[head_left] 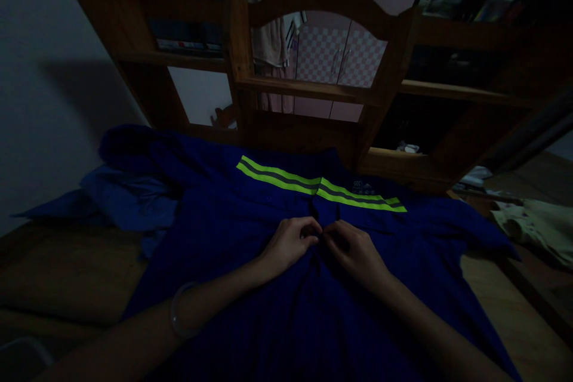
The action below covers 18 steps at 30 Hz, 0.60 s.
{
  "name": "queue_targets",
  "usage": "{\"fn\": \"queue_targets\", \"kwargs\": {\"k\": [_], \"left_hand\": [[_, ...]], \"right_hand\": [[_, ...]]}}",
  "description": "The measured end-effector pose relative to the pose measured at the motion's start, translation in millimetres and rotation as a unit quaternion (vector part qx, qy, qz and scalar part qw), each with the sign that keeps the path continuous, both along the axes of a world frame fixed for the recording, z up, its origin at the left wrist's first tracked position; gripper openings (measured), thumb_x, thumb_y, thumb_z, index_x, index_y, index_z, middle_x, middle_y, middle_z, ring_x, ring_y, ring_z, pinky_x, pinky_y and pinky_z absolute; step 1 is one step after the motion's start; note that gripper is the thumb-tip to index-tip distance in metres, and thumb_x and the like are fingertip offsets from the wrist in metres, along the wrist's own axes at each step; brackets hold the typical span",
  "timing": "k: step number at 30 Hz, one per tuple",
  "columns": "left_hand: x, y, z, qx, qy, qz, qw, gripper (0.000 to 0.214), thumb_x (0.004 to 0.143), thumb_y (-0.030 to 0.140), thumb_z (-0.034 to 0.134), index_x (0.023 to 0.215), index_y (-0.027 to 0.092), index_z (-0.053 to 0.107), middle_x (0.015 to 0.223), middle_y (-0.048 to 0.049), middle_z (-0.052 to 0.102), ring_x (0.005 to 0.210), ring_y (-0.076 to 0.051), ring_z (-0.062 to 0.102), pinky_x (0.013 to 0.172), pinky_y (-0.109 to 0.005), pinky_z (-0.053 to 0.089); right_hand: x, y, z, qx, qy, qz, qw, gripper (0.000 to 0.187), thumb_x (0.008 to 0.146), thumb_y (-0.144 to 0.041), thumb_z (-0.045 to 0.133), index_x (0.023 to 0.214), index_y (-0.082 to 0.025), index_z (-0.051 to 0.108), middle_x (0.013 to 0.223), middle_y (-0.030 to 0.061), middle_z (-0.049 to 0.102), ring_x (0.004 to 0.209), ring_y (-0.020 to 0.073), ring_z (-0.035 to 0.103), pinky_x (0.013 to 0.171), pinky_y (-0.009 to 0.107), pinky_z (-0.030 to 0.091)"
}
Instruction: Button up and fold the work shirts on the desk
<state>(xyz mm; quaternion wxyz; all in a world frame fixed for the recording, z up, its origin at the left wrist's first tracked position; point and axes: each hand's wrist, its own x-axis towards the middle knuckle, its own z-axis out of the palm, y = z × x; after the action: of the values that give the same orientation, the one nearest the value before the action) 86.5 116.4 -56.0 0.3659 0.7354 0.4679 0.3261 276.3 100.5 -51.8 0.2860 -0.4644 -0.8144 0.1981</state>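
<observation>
Shirt (215, 250) looks light, soft, floppy, hardly fragile; best held by its front edges (317, 265), where left hand (289, 242) and right hand (358, 250) pinch them, grip narrow.

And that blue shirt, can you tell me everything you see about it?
The blue shirt looks like cloth. It lies spread on a wooden table, front up, collar end towards the wooden shelves. A yellow-green band with a grey stripe crosses its chest. Below, the left hand and right hand almost meet, seemingly pinching its front; darkness hides details.
</observation>
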Motion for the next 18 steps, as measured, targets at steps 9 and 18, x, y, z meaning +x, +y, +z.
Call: {"fn": "queue_targets", "kwargs": {"k": [9, 18], "left_hand": [[5, -2, -1.4, 0.045, -0.002, 0.003, 0.999, 0.02, 0.077, 0.016, 0.055, 0.093, 0.022, 0.063, 0.08, 0.0021, 0.064, 0.072, -0.012, 0.058, 0.067, -0.024, 0.043], [2, 4, -5.9, 0.072, 0.007, 0.005, 0.997, 0.018, 0.079, 0.018, 0.055, 0.094, 0.023, 0.063, 0.082, 0.002, 0.061, 0.075, -0.013, 0.058, 0.069, -0.024, 0.044]], "right_hand": [[0, 2, 0.4, -0.003, 0.01, -0.005, 1.0, 0.009, 0.091, -0.02, 0.05, 0.094, -0.021, 0.059, 0.084, -0.0008, 0.058, 0.072, 0.0124, 0.055, 0.064, 0.024, 0.038], [6, 11, 0.2, -0.021, 0.049, -0.002, 0.999, 0.012, 0.09, -0.018, 0.049, 0.09, -0.02, 0.061, 0.08, -0.0016, 0.061, 0.07, 0.0114, 0.056, 0.063, 0.022, 0.039]]}}
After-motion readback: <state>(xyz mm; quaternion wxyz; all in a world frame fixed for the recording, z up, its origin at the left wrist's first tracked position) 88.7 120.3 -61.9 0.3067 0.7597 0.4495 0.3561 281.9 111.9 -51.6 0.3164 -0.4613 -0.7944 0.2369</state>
